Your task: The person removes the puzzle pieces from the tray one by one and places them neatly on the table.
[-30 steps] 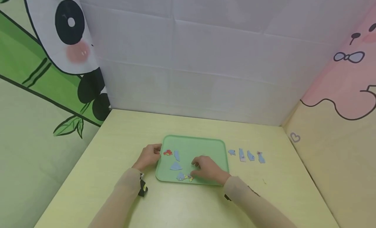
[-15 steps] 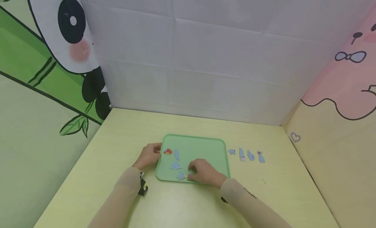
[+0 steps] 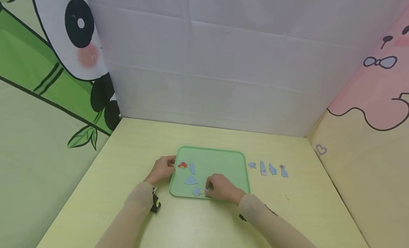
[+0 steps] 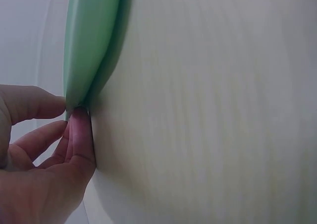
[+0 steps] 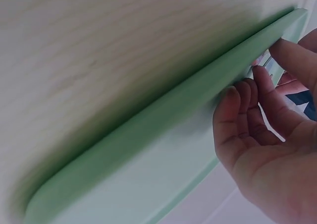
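Observation:
A light green tray [image 3: 220, 159] lies on the table with several flat puzzle pieces in it. My left hand [image 3: 162, 168] holds the tray's left rim, thumb on top and fingers against the side in the left wrist view. Over the tray's front part, my right hand [image 3: 222, 187] pinches a small puzzle piece [image 3: 206, 191] between thumb and index finger; the fingers hide most of it. Just left of it lies a blue piece with a yellow part [image 3: 196, 191]. Farther back are a blue triangular piece [image 3: 191, 180], a narrow blue piece [image 3: 192, 168] and a red piece [image 3: 182, 165].
Right of the tray, a row of blue puzzle pieces lies on the pale table: a short piece [image 3: 252, 165], a tall piece [image 3: 263, 168], an angled piece [image 3: 273, 169] and one with a reddish top [image 3: 283, 171]. Cloth walls [image 3: 204, 74] surround the table's back and sides.
My right hand has moved slightly left and down to the small piece at the tray's front, its fingers closing in on it. My left hand has stayed at the rim.

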The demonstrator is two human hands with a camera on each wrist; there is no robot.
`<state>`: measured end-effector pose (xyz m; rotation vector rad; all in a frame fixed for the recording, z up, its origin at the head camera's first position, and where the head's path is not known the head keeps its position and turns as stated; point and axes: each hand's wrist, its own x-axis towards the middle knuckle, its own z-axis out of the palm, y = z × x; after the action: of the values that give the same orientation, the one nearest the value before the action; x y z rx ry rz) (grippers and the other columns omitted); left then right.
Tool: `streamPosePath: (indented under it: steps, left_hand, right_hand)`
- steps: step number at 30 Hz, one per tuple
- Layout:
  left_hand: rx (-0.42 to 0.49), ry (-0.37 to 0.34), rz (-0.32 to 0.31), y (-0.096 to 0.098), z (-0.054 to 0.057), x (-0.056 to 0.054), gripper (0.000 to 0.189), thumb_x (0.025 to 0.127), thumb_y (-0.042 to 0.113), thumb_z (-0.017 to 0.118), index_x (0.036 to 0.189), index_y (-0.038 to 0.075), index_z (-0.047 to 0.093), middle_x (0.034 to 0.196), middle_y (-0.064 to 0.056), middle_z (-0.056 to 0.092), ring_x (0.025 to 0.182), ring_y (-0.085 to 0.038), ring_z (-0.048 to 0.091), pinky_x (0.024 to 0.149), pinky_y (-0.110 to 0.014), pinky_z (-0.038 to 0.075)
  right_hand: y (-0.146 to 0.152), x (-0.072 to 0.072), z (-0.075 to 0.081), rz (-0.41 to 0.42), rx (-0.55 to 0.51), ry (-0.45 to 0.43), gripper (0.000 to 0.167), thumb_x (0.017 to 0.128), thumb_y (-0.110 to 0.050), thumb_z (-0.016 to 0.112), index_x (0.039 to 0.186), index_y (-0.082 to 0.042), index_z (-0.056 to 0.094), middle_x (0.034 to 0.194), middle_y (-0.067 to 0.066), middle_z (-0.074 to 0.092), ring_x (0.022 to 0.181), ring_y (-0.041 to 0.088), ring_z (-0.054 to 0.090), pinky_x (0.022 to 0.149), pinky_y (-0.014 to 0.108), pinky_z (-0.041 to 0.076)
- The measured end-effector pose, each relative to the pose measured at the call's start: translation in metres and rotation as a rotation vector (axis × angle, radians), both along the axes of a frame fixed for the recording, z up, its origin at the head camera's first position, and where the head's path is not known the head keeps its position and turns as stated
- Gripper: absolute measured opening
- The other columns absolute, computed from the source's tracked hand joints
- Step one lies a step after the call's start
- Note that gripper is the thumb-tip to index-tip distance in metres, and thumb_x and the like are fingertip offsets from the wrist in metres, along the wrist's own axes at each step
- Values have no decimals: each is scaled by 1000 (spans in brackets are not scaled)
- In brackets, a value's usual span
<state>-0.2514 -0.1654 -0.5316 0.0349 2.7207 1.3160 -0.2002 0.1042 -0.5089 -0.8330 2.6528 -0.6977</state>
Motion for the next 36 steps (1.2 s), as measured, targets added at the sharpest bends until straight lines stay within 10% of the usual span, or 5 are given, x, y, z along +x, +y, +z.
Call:
streamPosePath:
  steps: [36]
  left_hand:
    - [5,-27,1,1,3,-1,57,77,-6,54,134,-7,49,114,-17,61,96,-25,58,76,-34,51]
  right_hand:
    - [6,-9,4,-92,-192,-228,7,86,-7,68,88,-13,70,81,-7,64,74,10,57,68,28,49]
